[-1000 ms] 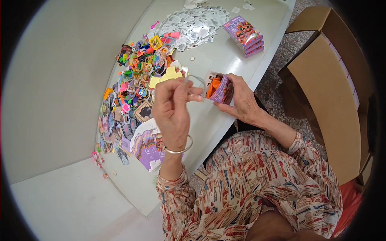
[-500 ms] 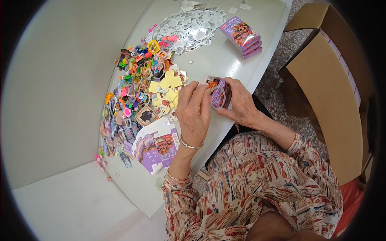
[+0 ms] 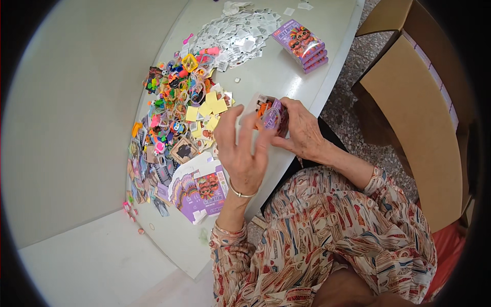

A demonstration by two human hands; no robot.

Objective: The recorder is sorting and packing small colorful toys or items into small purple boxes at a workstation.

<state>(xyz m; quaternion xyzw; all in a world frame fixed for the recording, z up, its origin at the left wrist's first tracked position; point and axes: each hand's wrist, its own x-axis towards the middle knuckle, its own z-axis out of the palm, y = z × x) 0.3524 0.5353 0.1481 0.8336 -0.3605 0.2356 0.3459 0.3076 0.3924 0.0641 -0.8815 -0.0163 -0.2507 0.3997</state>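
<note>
My right hand (image 3: 305,129) grips a small purple printed box (image 3: 280,113) by its near right side, thumb below and fingers over the edge. The box's mouth faces left, and an orange piece (image 3: 263,108) shows inside. A pale loop lies in the mouth, partly hidden behind fingers. My left hand (image 3: 241,151) hovers just left of the box, its fingers spread and a little blurred, with nothing visible in them. Flat purple box blanks (image 3: 202,192) lie on the table beside my left wrist.
Beyond my left hand spreads a pile of small colourful toys (image 3: 176,102) with yellow paper squares (image 3: 208,106). Farther off are a heap of small white packets (image 3: 232,36) and a stack of purple boxes (image 3: 302,45). A large cardboard carton (image 3: 414,117) stands right of the table.
My left hand has drawn back from the box and its fingers have spread. The pale loop has shifted farther into the box's mouth, and the orange piece shows more.
</note>
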